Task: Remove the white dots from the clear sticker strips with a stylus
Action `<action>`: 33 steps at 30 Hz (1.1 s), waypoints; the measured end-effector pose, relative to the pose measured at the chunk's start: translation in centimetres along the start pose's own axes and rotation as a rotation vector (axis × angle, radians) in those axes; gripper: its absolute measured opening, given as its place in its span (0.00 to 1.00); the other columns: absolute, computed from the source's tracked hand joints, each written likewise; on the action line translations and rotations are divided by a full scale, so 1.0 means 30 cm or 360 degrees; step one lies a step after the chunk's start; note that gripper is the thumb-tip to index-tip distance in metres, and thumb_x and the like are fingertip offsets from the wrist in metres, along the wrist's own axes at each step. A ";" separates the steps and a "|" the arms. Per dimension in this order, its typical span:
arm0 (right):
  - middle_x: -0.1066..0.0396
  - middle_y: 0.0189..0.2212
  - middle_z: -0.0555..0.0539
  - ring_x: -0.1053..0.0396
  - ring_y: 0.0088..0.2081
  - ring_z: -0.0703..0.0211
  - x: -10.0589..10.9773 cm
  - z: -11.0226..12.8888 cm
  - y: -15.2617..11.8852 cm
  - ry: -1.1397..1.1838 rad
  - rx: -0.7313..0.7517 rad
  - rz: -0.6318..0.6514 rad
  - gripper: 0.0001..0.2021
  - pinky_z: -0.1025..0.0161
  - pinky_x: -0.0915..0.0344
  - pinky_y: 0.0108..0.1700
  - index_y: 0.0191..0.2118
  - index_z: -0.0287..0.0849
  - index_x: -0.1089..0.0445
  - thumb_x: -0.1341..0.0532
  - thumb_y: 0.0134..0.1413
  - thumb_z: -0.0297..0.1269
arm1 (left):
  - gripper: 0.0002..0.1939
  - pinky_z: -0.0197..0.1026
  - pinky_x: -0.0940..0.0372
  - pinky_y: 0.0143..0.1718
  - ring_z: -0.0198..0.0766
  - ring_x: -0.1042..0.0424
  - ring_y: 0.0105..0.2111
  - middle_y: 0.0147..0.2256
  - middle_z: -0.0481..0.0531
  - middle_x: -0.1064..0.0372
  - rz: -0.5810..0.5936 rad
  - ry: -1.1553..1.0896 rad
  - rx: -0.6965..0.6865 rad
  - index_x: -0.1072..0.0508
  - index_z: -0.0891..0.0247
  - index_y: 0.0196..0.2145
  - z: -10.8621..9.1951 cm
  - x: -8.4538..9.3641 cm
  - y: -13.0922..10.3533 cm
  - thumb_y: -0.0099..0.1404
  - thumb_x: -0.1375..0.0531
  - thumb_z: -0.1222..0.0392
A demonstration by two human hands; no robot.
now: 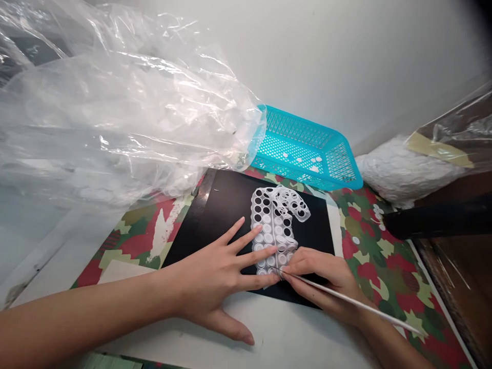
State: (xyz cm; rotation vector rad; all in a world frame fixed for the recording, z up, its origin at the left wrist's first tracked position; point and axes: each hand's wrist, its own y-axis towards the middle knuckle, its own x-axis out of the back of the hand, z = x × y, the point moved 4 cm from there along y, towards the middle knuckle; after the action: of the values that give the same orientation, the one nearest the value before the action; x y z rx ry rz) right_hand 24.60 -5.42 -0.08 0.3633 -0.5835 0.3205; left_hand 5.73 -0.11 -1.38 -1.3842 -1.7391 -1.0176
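Observation:
A strip of white round pieces (268, 238), joined in rows, lies on a black board (226, 205). Its far part has open ring holes, and a loose perforated flap (292, 202) curls over to the right. My left hand (219, 274) is spread, with its fingertips resting on the strip's left and near side and the thumb out over the pale surface. At the near right edge of the strip, my right hand (323, 277) pinches a long thin white stick (357, 301) with a narrow dark tip among the discs. My right fingertips also touch the strip's edge.
A turquoise perforated basket (342, 159) with a few white discs stands behind the board. A big clear plastic bag (126, 113) bulges at the left. Another bag of white pieces (407, 166) sits at the right, near a black bar (442, 218). Loose discs dot the patterned cover (365, 256).

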 end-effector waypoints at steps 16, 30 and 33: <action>0.34 0.24 0.50 0.37 0.25 0.64 -0.044 0.089 0.014 -0.0335 -0.0247 -0.0125 0.06 0.66 0.38 0.29 0.34 0.41 0.32 0.45 0.59 0.25 | 0.41 0.66 0.74 0.61 0.63 0.65 0.65 0.66 0.56 0.58 0.0051 0.0040 0.0028 0.48 0.55 0.64 -0.002 0.000 0.002 0.59 0.47 0.33; 0.32 0.25 0.48 0.37 0.27 0.63 0.002 0.081 0.040 -0.0310 -0.0091 0.0233 0.06 0.67 0.40 0.29 0.36 0.40 0.30 0.44 0.59 0.25 | 0.42 0.69 0.70 0.60 0.66 0.61 0.64 0.65 0.55 0.57 -0.0035 0.0049 0.0018 0.48 0.53 0.64 -0.002 -0.002 -0.002 0.58 0.46 0.32; 0.30 0.26 0.46 0.34 0.28 0.62 0.023 0.069 0.055 -0.0307 0.0041 0.0370 0.07 0.66 0.39 0.30 0.37 0.39 0.29 0.44 0.59 0.25 | 0.41 0.69 0.69 0.61 0.66 0.62 0.64 0.65 0.55 0.56 -0.0044 0.0053 0.0015 0.46 0.54 0.64 -0.003 0.000 -0.004 0.58 0.46 0.32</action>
State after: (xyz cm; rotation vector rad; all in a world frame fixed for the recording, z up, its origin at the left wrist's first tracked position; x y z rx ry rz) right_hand 23.53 -4.69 2.32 0.3536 -0.8142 0.5204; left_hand 5.62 -0.20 -1.36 -1.3335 -1.7412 -1.0408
